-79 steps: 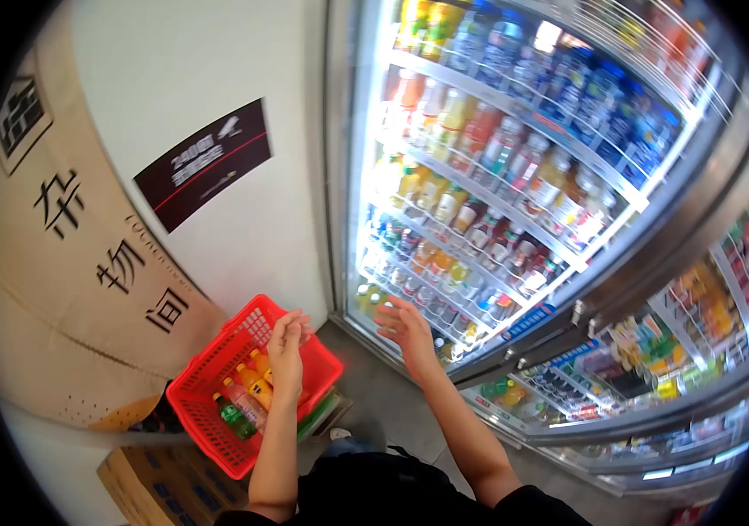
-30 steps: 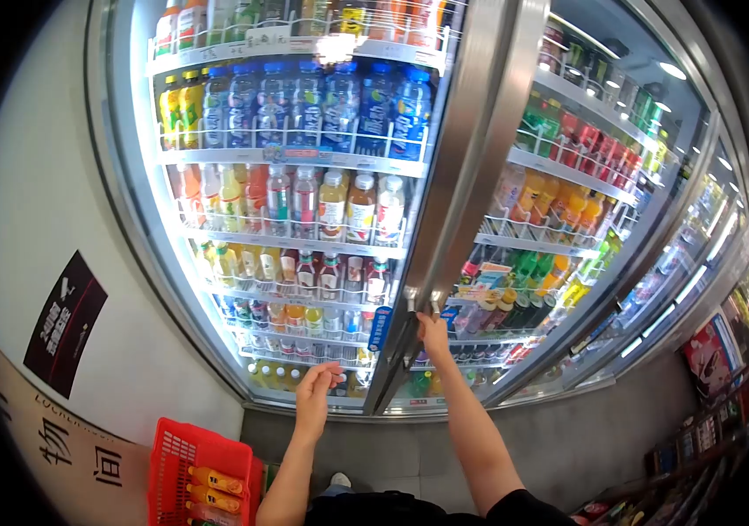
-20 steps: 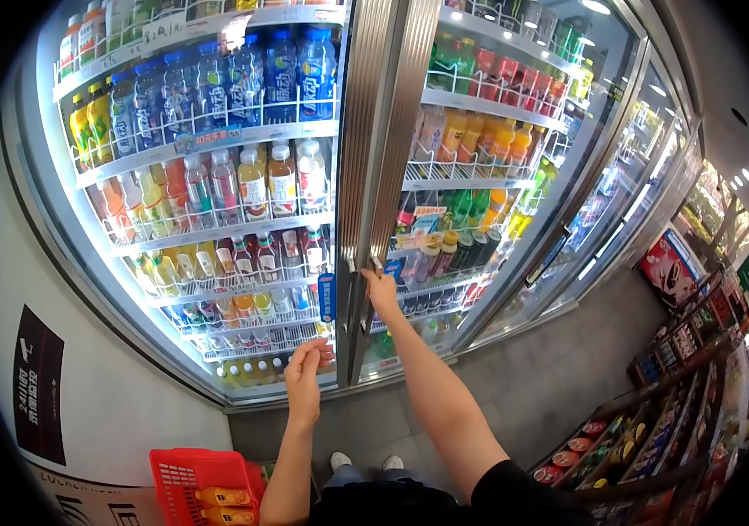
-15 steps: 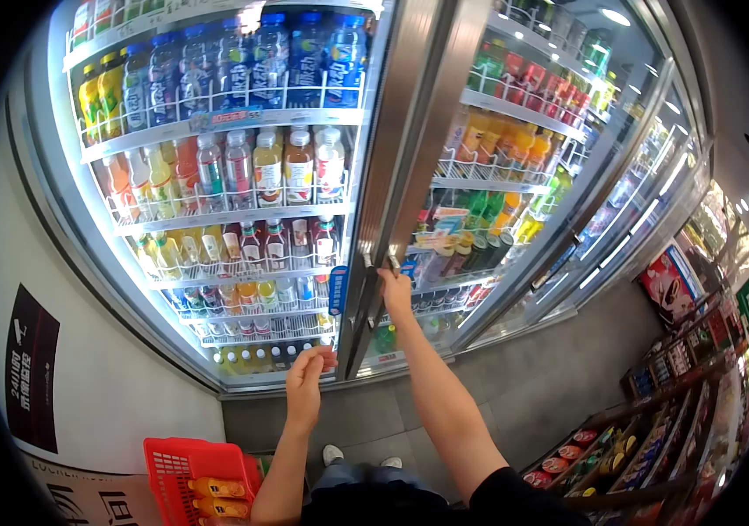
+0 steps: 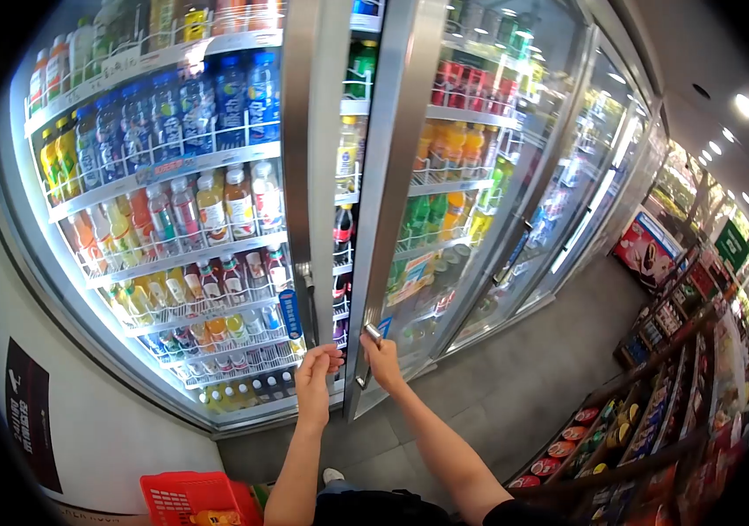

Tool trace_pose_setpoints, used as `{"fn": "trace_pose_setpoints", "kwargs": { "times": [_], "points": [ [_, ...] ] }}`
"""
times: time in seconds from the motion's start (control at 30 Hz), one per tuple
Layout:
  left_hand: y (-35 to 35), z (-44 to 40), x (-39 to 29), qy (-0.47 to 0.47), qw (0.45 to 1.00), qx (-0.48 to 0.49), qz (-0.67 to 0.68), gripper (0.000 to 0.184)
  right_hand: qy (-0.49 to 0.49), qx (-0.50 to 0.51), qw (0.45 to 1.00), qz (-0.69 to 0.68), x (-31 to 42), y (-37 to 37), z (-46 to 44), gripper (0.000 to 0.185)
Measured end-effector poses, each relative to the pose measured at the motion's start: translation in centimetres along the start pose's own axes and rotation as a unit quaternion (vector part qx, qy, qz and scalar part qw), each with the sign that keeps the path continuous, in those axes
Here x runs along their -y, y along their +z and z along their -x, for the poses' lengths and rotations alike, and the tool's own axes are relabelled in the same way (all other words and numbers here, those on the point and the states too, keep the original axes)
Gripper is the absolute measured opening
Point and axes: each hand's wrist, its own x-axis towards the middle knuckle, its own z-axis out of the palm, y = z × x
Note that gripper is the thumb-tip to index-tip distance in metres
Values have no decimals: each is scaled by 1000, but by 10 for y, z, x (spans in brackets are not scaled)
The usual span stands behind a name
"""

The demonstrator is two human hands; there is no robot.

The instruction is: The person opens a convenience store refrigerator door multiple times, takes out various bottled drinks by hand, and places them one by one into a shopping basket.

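Observation:
My right hand (image 5: 381, 358) is wrapped round the metal handle (image 5: 373, 331) of the right-hand cooler door (image 5: 401, 175), which stands ajar. Through the gap, a column of bottles (image 5: 344, 223) shows. My left hand (image 5: 315, 377) hovers near the lower edge of the left cooler door (image 5: 304, 175), its fingers curled loosely and partly apart, with nothing in them. That left door is closed, with a blue label (image 5: 290, 314) near its handle. Behind its glass stand rows of bottles, among them blue-capped ones (image 5: 164, 114).
A red basket (image 5: 238, 500) with an orange bottle (image 5: 215, 517) inside is at the bottom left, by the white wall (image 5: 129, 456) with a dark sign (image 5: 31, 412). More glass doors run to the right. Snack shelves (image 5: 638, 421) line the right side of the grey floor (image 5: 515, 386).
My right hand has pulled the right-hand door out from closed to ajar, opening a gap beside the left door. My left hand stays raised and empty. The view has turned somewhat right.

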Motion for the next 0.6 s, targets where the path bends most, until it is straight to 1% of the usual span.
{"fn": "trace_pose_setpoints", "kwargs": {
  "times": [0.03,0.07,0.13,0.17,0.27,0.3,0.4,0.47,0.53,0.6],
  "points": [
    [13,5,2,-3,1000,9,7,24,-23,0,1000,8,0,-6,7,44],
    [25,10,5,-6,1000,18,14,25,-24,-14,1000,3,0,-15,16,44],
    [42,22,15,-13,999,44,9,25,-20,-11,1000,18,12,-30,38,48],
    [49,29,18,-15,999,50,15,25,-37,-19,999,32,5,-39,44,52],
    [66,49,21,-21,998,64,-1,23,-36,-57,996,58,8,-62,70,57],
    [71,56,21,-20,998,59,-5,24,-34,-69,996,45,19,-69,81,59],
    [82,78,23,-26,998,55,-25,26,-38,-89,994,56,30,-96,108,56],
    [93,92,27,-26,998,40,-30,27,-40,-97,994,44,38,-114,125,57],
    [103,107,31,-41,997,50,-35,30,-69,-132,987,65,38,-131,139,57],
    [112,120,39,-46,997,50,-38,31,-72,-159,983,61,42,-148,155,57]
  ]
}}
